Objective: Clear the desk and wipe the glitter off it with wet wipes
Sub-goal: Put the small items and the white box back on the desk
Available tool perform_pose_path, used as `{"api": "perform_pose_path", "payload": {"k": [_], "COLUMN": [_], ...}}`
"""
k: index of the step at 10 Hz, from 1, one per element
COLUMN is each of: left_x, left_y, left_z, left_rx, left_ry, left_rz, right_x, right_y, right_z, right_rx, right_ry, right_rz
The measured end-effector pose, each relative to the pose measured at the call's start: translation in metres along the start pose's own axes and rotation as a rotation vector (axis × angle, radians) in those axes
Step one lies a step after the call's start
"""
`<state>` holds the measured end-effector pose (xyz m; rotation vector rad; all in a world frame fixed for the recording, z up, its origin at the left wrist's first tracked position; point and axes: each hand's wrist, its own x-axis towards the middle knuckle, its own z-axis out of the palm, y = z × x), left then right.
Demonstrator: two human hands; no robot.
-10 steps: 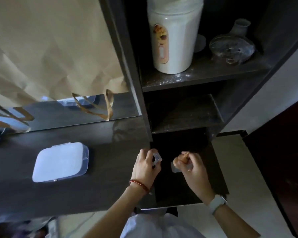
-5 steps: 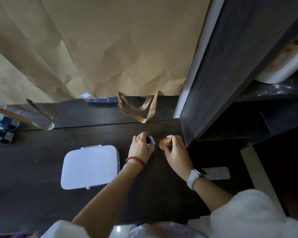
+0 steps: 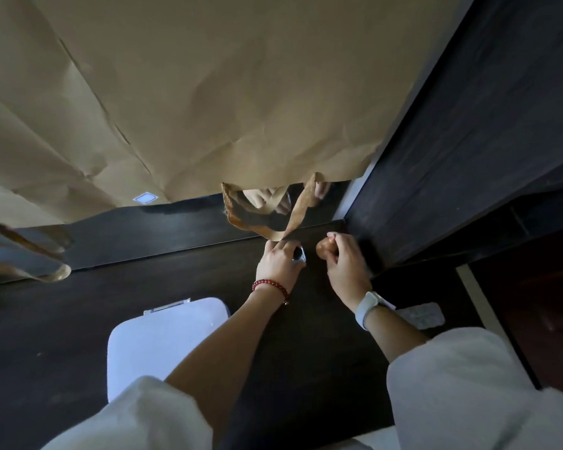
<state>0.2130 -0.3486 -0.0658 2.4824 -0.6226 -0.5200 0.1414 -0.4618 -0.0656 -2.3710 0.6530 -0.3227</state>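
Head view: hands [image 3: 281,261] nearer mirror [image 3: 176,222] now.

Worktop [image 3: 78,319]: dark wood-grain surface, running up to a mirror at the back.
White box [image 3: 163,339]: lying flat on the worktop, lid shut, clear clasp facing the mirror.
Blister pack [image 3: 421,315]: lying flat near the worktop's right edge, well apart from the box.
Glitter: too fine to be showing clearly.
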Motion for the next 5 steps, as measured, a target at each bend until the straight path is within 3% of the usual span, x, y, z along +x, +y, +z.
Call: {"api": "perform_pose_path", "payload": {"k": [3, 5], "left_x": [-0.026, -0.128], "left_y": [0.004, -0.016], "left_z": [-0.001, -0.020], "left_rx": [0.011, -0.219], "left_ry": [0.050, 0.458], "left_rz": [-0.078, -0.125], "right_x": [-0.032, -0.106], "right_y": [-0.004, -0.028], "right_z": [-0.008, -0.003], "right_rx": [0.014, 0.187], "right_ry": [0.001, -0.020], "right_rz": [0.096, 0.029]}}
